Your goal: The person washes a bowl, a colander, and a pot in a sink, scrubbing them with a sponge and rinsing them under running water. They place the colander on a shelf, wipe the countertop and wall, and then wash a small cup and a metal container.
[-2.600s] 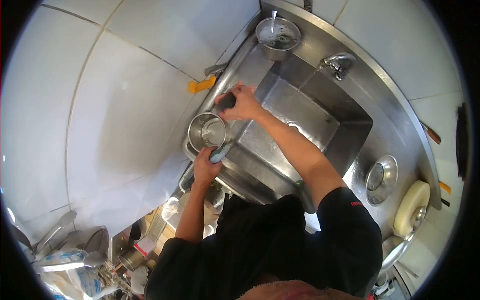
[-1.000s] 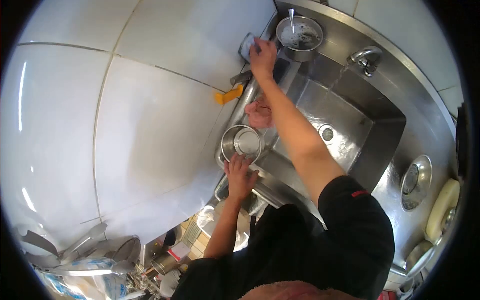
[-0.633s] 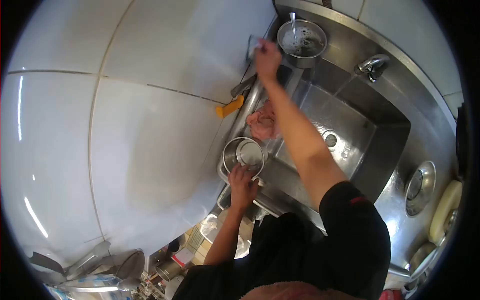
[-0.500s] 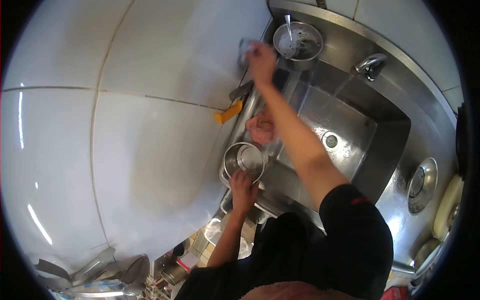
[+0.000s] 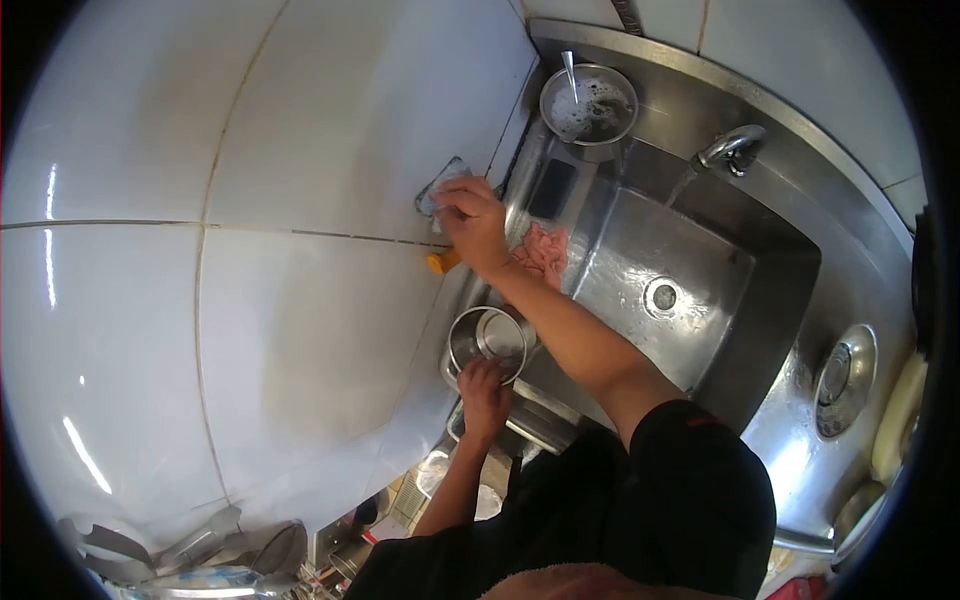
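Note:
Against the white tiled wall, my right hand point(image 5: 474, 222) is closed on a grey-blue scouring pad point(image 5: 432, 194), its fingertips near the wall surface. My left hand point(image 5: 484, 392) grips the near rim of a round metal pot point(image 5: 460, 345), fingers over the edge and inside it. The pot stands on the sink's left ledge. A crumpled pink cloth point(image 5: 543, 250) lies on that ledge beyond the pot, close to my right forearm. Partly behind my right wrist shows an orange handle point(image 5: 441, 263); the rest of that tool is hidden.
A metal bowl of suds point(image 5: 627, 122) with a spoon point(image 5: 570, 72) in it stands at the back left corner. A dark rectangular piece point(image 5: 553, 188) lies on the ledge. Water runs from the faucet point(image 5: 728, 147) into the sink point(image 5: 690, 225). A metal lid point(image 5: 858, 375) lies on the right.
My right hand has moved with the pad from beside the suds bowl back toward me and left along the wall. My left hand stays on the pot's rim.

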The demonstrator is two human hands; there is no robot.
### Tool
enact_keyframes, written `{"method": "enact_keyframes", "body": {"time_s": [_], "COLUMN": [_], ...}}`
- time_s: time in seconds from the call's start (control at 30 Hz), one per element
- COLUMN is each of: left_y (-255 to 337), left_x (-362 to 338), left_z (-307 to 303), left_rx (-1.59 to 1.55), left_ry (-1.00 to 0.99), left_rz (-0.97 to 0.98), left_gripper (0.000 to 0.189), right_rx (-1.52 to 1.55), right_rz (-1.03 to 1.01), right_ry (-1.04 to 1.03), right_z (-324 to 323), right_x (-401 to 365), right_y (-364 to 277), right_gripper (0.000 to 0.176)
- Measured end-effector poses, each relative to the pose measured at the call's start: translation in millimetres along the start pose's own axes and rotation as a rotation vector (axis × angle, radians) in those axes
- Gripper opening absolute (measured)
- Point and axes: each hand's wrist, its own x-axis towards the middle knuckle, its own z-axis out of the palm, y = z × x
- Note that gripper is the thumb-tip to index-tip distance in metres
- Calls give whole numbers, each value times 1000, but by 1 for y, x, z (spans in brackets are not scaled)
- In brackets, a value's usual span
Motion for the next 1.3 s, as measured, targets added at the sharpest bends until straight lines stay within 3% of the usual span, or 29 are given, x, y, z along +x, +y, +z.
{"method": "enact_keyframes", "body": {"time_s": [0.07, 0.1, 0.2, 0.33, 0.37, 0.47, 0.63, 0.73, 0.77, 0.87, 0.97, 1.03, 1.13, 1.27, 1.3], "left_y": [-2, -2, -1, 0, 0, -1, -1, -4, -5, -2, -6, -6, -4, -2, -1], "left_x": [-3, -3, -5, -2, -3, -3, -2, -3, 1, -3, -3, -4, -4, -1, 0], "left_z": [-3, -4, -3, 0, -1, -4, 1, -1, -1, 1, 1, -1, -2, -1, -2], "left_rx": [-3, -10, -4, -9, -20, -23, -15, -45, -28, -12, -20, -41, -38, -11, 6], "left_ry": [-11, -17, -16, -6, -5, -13, 7, -6, -4, -2, 7, 8, 21, 2, 1], "left_rz": [-4, 1, -15, -34, -32, -20, -18, -23, -18, -21, -15, 4, 10, 21, 17], "left_gripper": [34, 35, 35, 36, 36, 37, 37, 37, 37, 36, 36, 36, 36, 35, 35], "right_rx": [14, -52, -51, 112, -99, 64, 13, 70, 35, -167, -185, -289, -225, -259, -176], "right_rz": [89, 327, 295, 210, 97, 634, 160, 696, 747, 439, 205, 215, 432, 387, 335], "right_ry": [82, 72, 125, -39, 10, 61, 27, 100, 133, 266, 372, 517, 540, 165, 188], "right_z": [0, -13, -22, -16, -14, -22, -13, -23, -21, 0, 9, 20, 14, 3, 2], "right_x": [5, 30, 43, -2, 1, 38, 5, 42, 52, 67, 123, 162, 183, 94, 64], "right_y": [33, 42, 71, 23, 51, 84, 44, 89, 92, 91, 81, 105, 115, 74, 58], "right_gripper": [18, 20, 17, 14, 16, 15, 19, 21, 23, 24, 26, 24, 21, 26, 21]}}
